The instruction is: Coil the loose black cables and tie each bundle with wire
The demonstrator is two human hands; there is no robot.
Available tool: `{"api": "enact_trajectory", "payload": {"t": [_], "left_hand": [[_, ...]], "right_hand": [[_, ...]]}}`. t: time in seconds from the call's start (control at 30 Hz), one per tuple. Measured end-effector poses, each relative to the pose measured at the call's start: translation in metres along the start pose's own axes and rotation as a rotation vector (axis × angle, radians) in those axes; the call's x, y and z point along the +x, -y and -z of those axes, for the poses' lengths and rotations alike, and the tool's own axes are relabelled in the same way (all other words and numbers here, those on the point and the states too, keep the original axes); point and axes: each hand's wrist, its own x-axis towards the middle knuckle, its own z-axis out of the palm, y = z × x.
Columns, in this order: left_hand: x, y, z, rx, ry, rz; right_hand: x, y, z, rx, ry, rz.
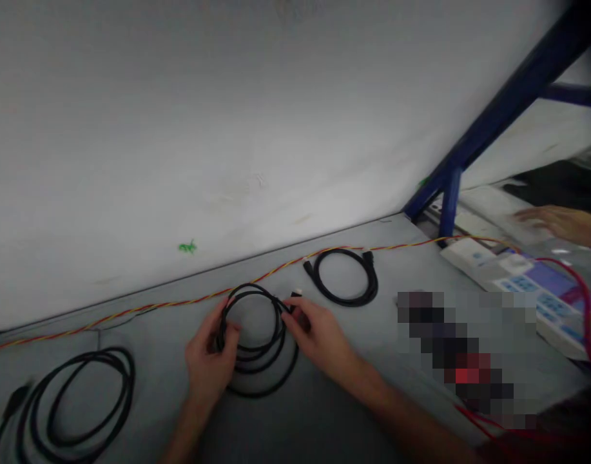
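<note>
Between my two hands is a black cable (259,350) wound in loose loops. My left hand (213,351) is closed round the left side of the coil, thumb and fingers pinching the strands. On the other side my right hand (319,328) pinches the coil at its upper right. A black connector (296,296) pokes out just beyond my right fingertips. One outer loop hangs lower and wider than the others. To the right of the coil, apart from my hands, lies a neatly coiled black cable (349,301) with connectors at both ends.
A larger black cable coil (82,451) lies at the left. A twisted red-yellow wire (218,294) runs along the wall (227,129). Blue metal frame bars (450,200) rise at the right, near a white device (532,290), red cables (588,309) and another person's hand (556,221). One patch is pixelated.
</note>
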Motion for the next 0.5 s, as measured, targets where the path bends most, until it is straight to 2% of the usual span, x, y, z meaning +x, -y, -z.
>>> {"api": "enact_trajectory", "payload": {"t": [0.33,0.5], "left_hand": [[-0.013,-0.005,0.003,0.257,-0.101,-0.341],[-0.013,-0.009,0.004,0.289,-0.125,-0.434]], "right_hand": [[-0.001,-0.003,-0.001,-0.041,-0.021,-0.046],[0.000,-0.004,-0.001,0.014,-0.022,-0.041]]}}
